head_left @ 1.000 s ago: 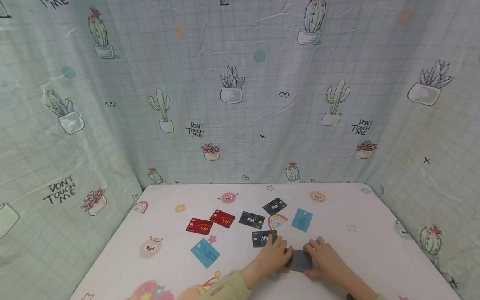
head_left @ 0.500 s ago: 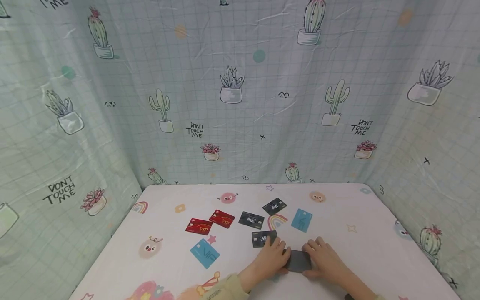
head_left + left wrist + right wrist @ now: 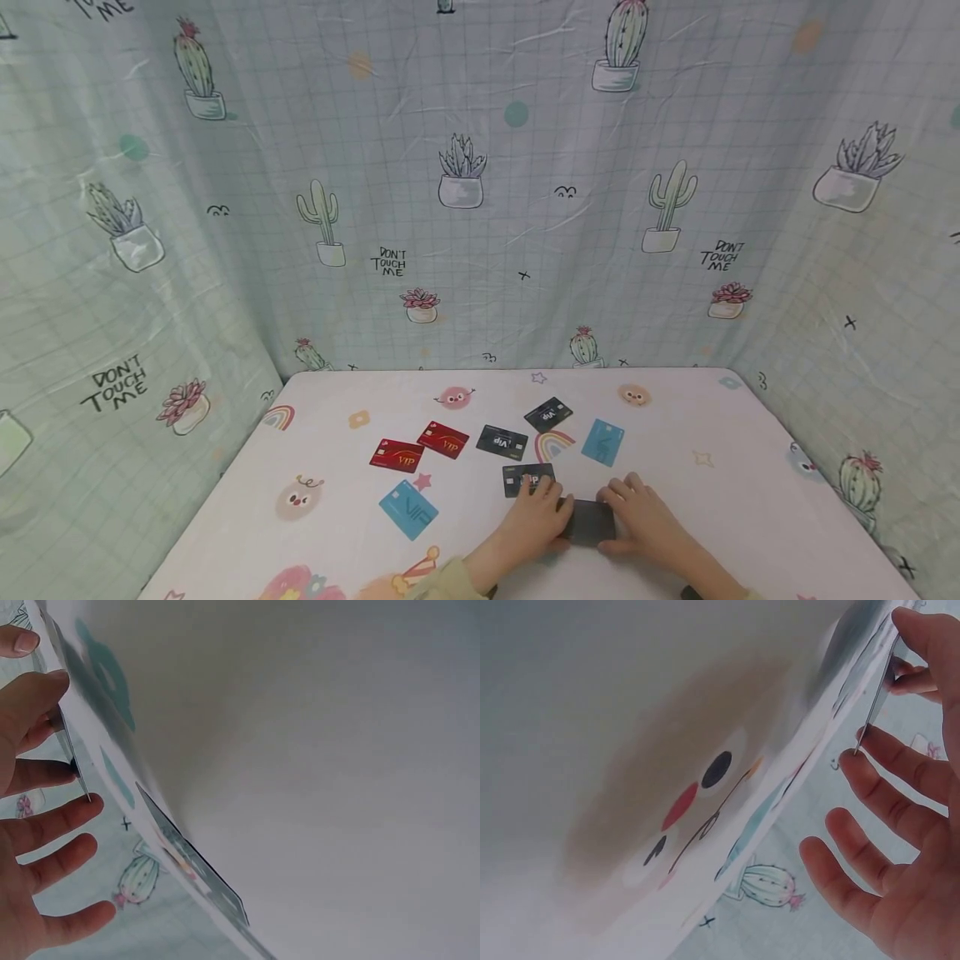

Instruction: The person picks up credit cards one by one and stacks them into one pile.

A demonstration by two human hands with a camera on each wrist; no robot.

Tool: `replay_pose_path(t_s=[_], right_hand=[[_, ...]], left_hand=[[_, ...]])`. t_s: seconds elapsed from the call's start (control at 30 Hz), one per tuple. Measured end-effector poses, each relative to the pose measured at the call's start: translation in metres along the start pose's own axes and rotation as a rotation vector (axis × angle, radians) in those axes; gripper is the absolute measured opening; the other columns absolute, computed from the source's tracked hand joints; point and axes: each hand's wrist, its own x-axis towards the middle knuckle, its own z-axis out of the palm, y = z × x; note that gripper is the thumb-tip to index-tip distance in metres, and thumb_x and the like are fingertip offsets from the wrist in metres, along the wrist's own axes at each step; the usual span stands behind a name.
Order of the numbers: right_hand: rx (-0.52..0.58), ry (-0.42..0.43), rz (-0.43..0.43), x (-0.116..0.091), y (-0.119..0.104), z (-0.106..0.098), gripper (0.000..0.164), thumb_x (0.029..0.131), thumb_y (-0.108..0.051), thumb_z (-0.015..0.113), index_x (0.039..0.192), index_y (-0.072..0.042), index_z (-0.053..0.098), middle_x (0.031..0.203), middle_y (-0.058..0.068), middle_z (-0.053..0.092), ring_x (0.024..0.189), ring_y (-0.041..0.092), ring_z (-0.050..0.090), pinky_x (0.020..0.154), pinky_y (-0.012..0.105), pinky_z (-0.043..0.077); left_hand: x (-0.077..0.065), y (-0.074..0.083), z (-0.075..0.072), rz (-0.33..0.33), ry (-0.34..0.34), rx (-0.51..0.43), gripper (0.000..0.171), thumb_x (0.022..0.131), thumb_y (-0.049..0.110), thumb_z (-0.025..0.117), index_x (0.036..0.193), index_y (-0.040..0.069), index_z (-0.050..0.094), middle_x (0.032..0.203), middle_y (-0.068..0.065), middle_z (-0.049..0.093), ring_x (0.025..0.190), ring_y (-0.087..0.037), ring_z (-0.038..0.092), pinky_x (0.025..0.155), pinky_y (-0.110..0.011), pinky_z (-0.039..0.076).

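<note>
In the head view a plain dark card [image 3: 588, 523] is held between my two hands near the front of the table. My left hand [image 3: 531, 521] pinches its left edge, and my right hand [image 3: 643, 518] pinches the right edge. Both wrist views show this card nearly edge-on between thumb and fingers, raised off the tabletop. The left fingers partly cover a black Vip card [image 3: 517, 478] that lies flat just beyond them. On the left wrist side, the other fingers of the left hand [image 3: 37, 825] spread apart; those of the right hand [image 3: 907, 832] do likewise.
Two more black Vip cards [image 3: 502, 442] [image 3: 548, 414] lie farther back. To the left are two red VIP cards [image 3: 396, 455] [image 3: 443, 439] and a blue VIP card [image 3: 408, 509]. Another blue card [image 3: 603, 442] lies behind the right hand. A cactus-print curtain [image 3: 480, 250] surrounds the table.
Both hands have shifted slightly left together with the dark card, which looks darker now. The cards lying on the table have stayed in place.
</note>
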Motion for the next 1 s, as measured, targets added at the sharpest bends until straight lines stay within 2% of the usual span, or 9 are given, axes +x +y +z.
replay_pose_path(t_s=[0.17,0.37,0.63,0.9,1.0], right_hand=[[0.010,-0.007,-0.001,0.001,-0.003,-0.002,0.054,0.058,-0.051,0.073,0.097,-0.019,0.058,0.090,-0.011,0.052,0.081,0.007,0.036,0.064,0.027,0.041],[0.027,-0.009,-0.016,0.003,-0.007,-0.005,0.053,0.058,-0.051,0.073,0.098,-0.019,0.058,0.091,-0.011,0.053,0.081,0.007,0.036,0.065,0.026,0.040],[0.003,0.006,-0.038,0.010,-0.012,-0.002,0.052,0.058,-0.051,0.073,0.098,-0.020,0.059,0.091,-0.010,0.054,0.081,0.007,0.037,0.065,0.026,0.041],[-0.013,0.015,-0.076,0.016,-0.018,-0.001,0.054,0.059,-0.054,0.070,0.098,-0.019,0.059,0.092,-0.008,0.055,0.080,0.008,0.039,0.065,0.027,0.041],[-0.016,0.017,-0.081,0.018,-0.021,0.000,0.054,0.060,-0.054,0.070,0.100,-0.019,0.059,0.093,-0.008,0.056,0.081,0.008,0.038,0.066,0.027,0.041]], left_hand=[[-0.004,-0.001,-0.001,-0.009,0.025,-0.023,0.057,0.076,0.055,0.058,0.121,0.021,0.053,0.112,0.001,0.056,0.106,-0.017,0.049,0.091,-0.043,0.044],[-0.010,-0.003,-0.002,-0.016,0.059,-0.007,0.055,0.076,0.054,0.058,0.119,0.021,0.055,0.112,0.000,0.057,0.106,-0.018,0.051,0.089,-0.044,0.045],[-0.018,-0.010,-0.006,-0.031,0.029,-0.032,0.053,0.078,0.053,0.057,0.120,0.021,0.055,0.114,0.000,0.056,0.111,-0.020,0.050,0.089,-0.045,0.044],[-0.025,-0.017,0.000,-0.041,0.067,-0.035,0.052,0.078,0.054,0.056,0.119,0.021,0.056,0.113,0.000,0.057,0.108,-0.020,0.049,0.090,-0.046,0.042],[-0.028,-0.019,-0.001,-0.061,0.056,-0.045,0.052,0.077,0.053,0.059,0.118,0.021,0.056,0.114,0.001,0.057,0.108,-0.020,0.049,0.089,-0.046,0.043]])
